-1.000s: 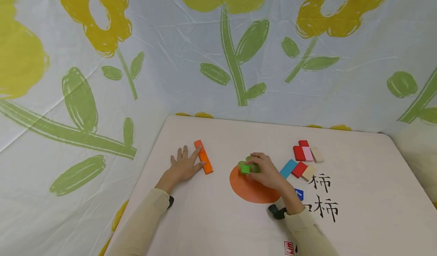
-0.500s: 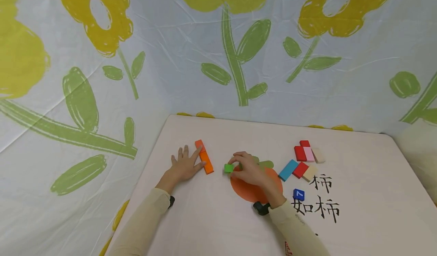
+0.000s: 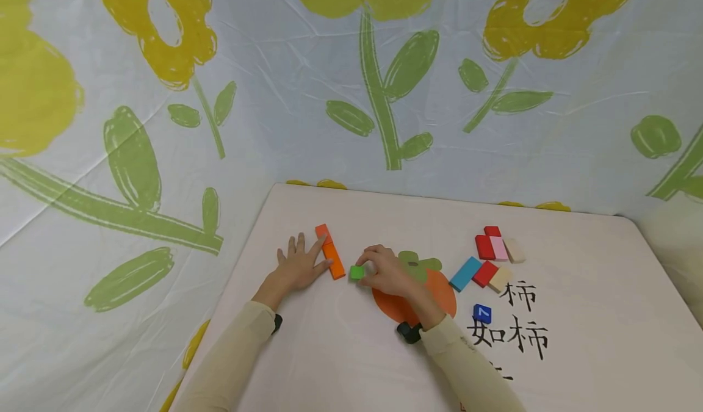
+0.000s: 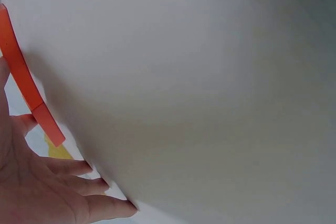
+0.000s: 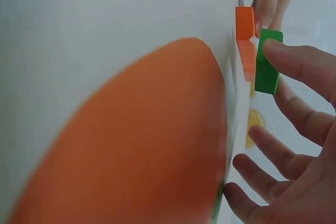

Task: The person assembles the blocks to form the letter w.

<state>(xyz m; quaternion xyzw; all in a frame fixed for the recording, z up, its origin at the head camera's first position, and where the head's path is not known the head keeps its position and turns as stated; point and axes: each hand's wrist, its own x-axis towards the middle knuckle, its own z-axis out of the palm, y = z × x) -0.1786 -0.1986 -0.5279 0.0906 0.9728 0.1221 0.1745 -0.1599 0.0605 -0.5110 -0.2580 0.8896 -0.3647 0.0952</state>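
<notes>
Two orange blocks lie end to end on the table, a longer one (image 3: 334,263) nearer me and a shorter one (image 3: 323,233) beyond it. Beside them my left hand (image 3: 294,270) lies with fingers spread, the index finger and thumb touching the orange pair. My right hand (image 3: 387,273) pinches a small green block (image 3: 357,273) between thumb and index finger, just right of the longer orange block. The right wrist view has the green block (image 5: 269,62) held upright above the tabletop, the other fingers of that hand spread loosely.
A printed orange persimmon (image 3: 442,293) lies under my right forearm. Off to the right are a light blue block (image 3: 465,274), several red, pink and cream blocks, and a dark blue block (image 3: 483,314) marked 7. Flowered cloth (image 3: 307,131) walls the back and left.
My right hand has carried the green block leftward from over the persimmon's leaves to beside the orange blocks. My left hand has stayed in place.
</notes>
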